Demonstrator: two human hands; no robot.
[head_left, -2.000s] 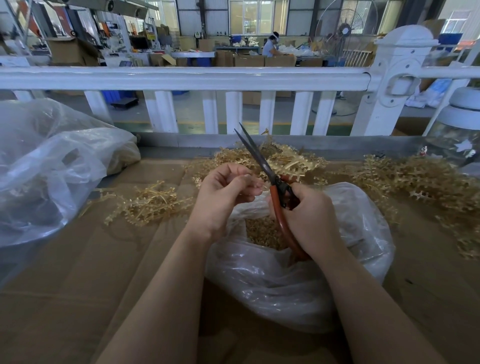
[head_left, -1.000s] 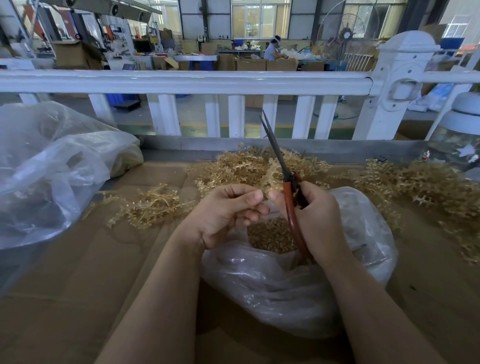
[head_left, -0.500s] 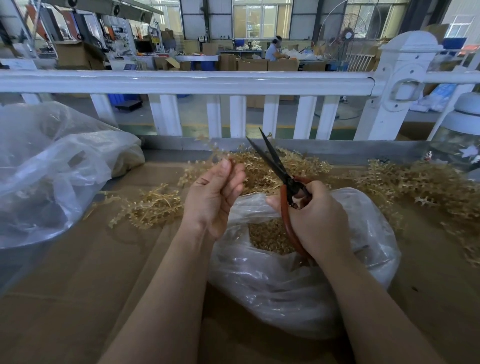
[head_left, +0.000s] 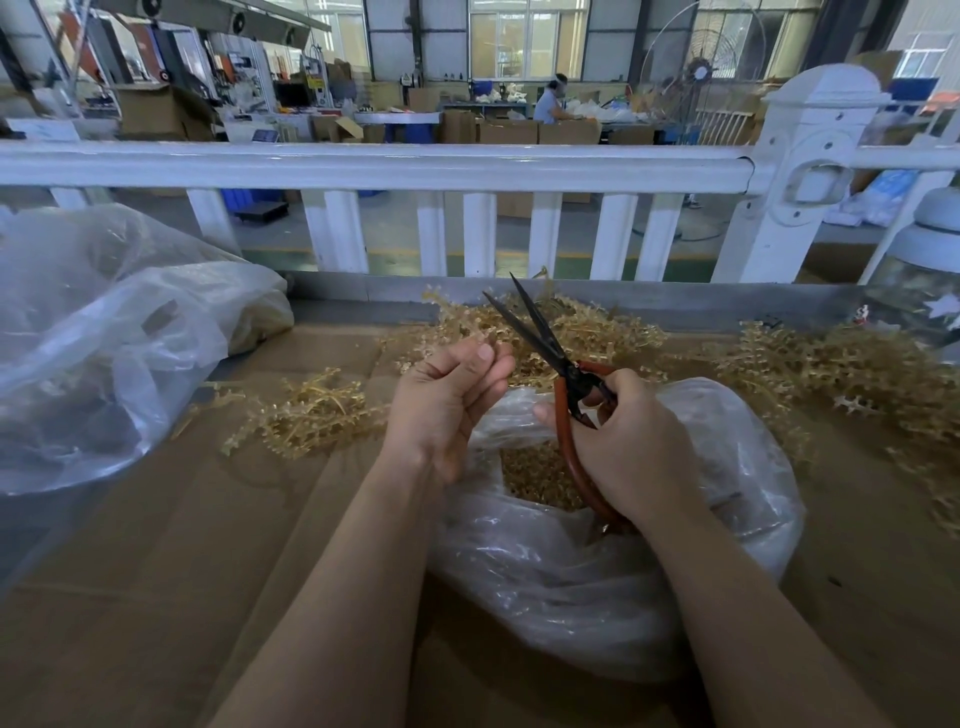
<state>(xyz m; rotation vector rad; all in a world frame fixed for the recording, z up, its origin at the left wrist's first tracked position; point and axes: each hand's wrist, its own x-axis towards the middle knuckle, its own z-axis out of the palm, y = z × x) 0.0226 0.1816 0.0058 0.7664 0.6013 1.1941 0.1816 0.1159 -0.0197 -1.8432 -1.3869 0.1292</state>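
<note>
Head view of a trimming station on a cardboard-covered bench. The left hand is raised near centre with its fingers curled; thumb and fingertips pinch a small gold sprig, most of it hidden by the fingers. The right hand grips the red-handled scissors, fingers wrapped round the handles. The 2 dark blades stand parted, pointing far and slightly left, their tips just right of the pinched sprig and apart from it.

Both hands hang above the mouth of a clear plastic bag lying on the near part of the bench; loose gold cut pieces show inside it, directly below the scissors.

Heaps of uncut gold sprigs lie on the cardboard: 1 far behind the hands, 1 to the left and 1 to the right.

A large crumpled plastic bag fills the left side. A white railing closes the far edge of the bench.
</note>
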